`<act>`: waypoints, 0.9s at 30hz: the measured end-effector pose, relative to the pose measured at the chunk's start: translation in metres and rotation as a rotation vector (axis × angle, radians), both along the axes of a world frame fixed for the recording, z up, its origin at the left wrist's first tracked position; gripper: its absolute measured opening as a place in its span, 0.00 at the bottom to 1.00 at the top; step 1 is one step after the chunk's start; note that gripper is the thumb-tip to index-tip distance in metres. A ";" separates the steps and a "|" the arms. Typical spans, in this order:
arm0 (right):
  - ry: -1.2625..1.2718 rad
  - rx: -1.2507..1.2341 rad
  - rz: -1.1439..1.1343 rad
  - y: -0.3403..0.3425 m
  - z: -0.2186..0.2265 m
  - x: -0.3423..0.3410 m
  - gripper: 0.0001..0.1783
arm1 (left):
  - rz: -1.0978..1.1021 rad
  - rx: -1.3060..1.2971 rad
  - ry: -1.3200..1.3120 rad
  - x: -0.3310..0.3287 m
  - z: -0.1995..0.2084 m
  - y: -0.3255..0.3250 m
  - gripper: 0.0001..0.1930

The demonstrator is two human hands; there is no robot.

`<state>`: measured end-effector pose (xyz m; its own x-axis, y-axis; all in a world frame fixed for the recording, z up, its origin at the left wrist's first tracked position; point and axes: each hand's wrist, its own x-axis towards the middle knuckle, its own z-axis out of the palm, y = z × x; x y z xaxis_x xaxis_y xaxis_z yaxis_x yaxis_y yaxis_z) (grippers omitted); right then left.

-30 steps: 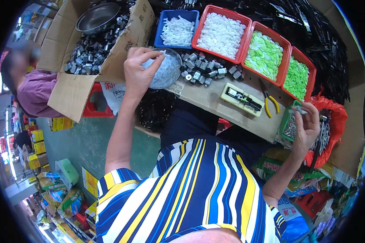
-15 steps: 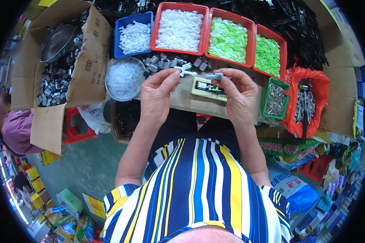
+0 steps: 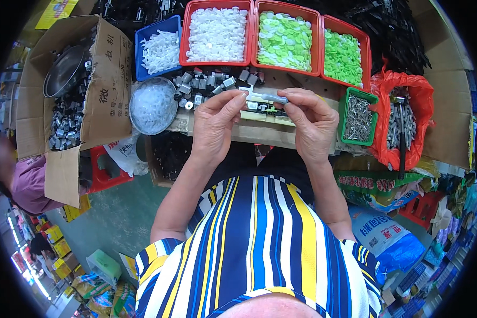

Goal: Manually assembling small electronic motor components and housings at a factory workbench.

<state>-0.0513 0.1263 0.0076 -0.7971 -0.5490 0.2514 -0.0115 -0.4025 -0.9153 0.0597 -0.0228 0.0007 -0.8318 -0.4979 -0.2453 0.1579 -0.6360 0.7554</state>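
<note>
My left hand (image 3: 215, 121) pinches a small white pronged plastic part (image 3: 251, 93) between thumb and fingertips. In my right hand (image 3: 315, 121), a grey cylindrical plastic piece (image 3: 274, 98) is pinched and points left. The two parts meet, or nearly so, in the gap between my hands; the exact contact is too small to make out. Just below them, a pale yellow holder (image 3: 281, 121) lies on the bench, with a black assembly carrying a green bit (image 3: 271, 109) set in it. My fingers partly cover the holder.
Behind my hands stand a blue bin (image 3: 138, 49) of white pieces and red bins (image 3: 182, 37) of white and green parts. Small motors (image 3: 209, 79) lie loose at the left, beside a bowl of clear pieces (image 3: 153, 105). At right are a green screw tray (image 3: 344, 114) and a red bag (image 3: 426, 106).
Both parts have come together, the grey piece moving left toward the white part. The view has shifted slightly, and the bins sit higher and further left in the picture.
</note>
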 end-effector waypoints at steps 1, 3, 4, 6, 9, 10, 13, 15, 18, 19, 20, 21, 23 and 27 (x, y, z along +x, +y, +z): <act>0.006 -0.005 0.016 0.001 -0.001 -0.002 0.10 | -0.002 0.002 -0.004 0.000 0.000 0.001 0.09; 0.011 -0.005 0.030 0.003 -0.003 -0.005 0.11 | -0.013 -0.002 0.027 -0.001 0.000 0.001 0.09; 0.006 0.002 0.060 0.003 -0.004 -0.005 0.11 | -0.015 0.002 0.026 -0.002 0.000 0.002 0.09; 0.001 0.017 0.091 0.003 -0.004 -0.007 0.11 | -0.031 -0.023 0.018 -0.003 0.000 0.005 0.09; -0.007 0.038 0.132 0.002 -0.002 -0.010 0.09 | -0.055 -0.043 0.018 -0.003 0.000 0.003 0.09; 0.000 0.057 0.126 0.002 -0.002 -0.012 0.09 | -0.052 -0.039 0.018 -0.003 0.000 0.002 0.09; -0.107 0.139 0.152 0.004 0.001 -0.012 0.10 | -0.056 -0.095 0.024 -0.002 -0.003 0.000 0.09; -0.223 0.201 0.182 0.008 0.002 -0.013 0.11 | -0.019 -0.241 0.053 -0.003 -0.006 0.001 0.09; -0.285 0.313 0.271 0.015 0.000 -0.015 0.11 | -0.062 -0.390 0.026 -0.002 -0.010 0.001 0.09; -0.290 0.306 0.236 0.016 0.000 -0.014 0.10 | -0.065 -0.388 0.025 -0.002 -0.010 0.001 0.09; -0.296 0.299 0.201 0.018 0.000 -0.014 0.10 | -0.076 -0.448 -0.007 -0.003 -0.011 0.002 0.09; -0.297 0.299 0.197 0.020 0.000 -0.016 0.10 | -0.087 -0.510 -0.037 -0.003 -0.011 0.002 0.08; -0.333 0.346 0.200 0.027 0.003 -0.018 0.09 | -0.073 -0.491 -0.018 -0.004 -0.013 0.006 0.08; -0.300 0.359 0.204 0.035 0.001 -0.012 0.10 | -0.077 -0.590 -0.023 -0.006 -0.016 0.011 0.09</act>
<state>-0.0635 0.1614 0.0090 -0.6729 -0.7107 -0.2052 0.3192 -0.0287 -0.9473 0.0538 -0.0114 -0.0151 -0.8688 -0.4939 0.0357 0.1070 -0.1169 0.9874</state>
